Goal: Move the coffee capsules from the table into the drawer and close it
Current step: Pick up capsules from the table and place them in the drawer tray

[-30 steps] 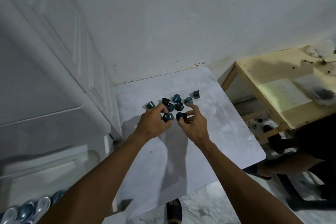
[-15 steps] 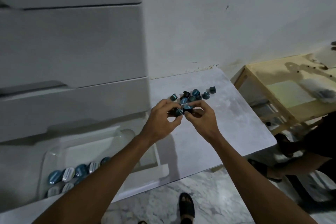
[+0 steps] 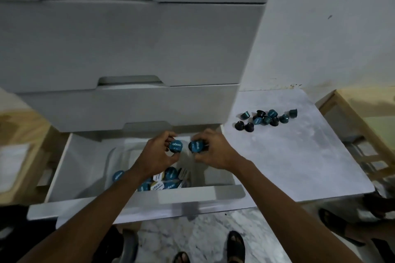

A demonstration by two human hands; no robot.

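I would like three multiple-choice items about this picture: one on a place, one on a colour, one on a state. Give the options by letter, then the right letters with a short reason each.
1. Where do the loose capsules lie?
A. on the grey table, right of the drawers
B. on the floor
C. on the wooden shelf

2. What colour are the lids of the held capsules?
A. red
B. blue-teal
C. yellow

3. What state is the bottom drawer in?
A. shut
B. taken out
C. pulled open

Key:
1 A, the cluster rests on the table.
2 B, the left hand and the right hand each hold a blue-teal lid facing the camera.
3 C, its inside shows, with capsules in it.
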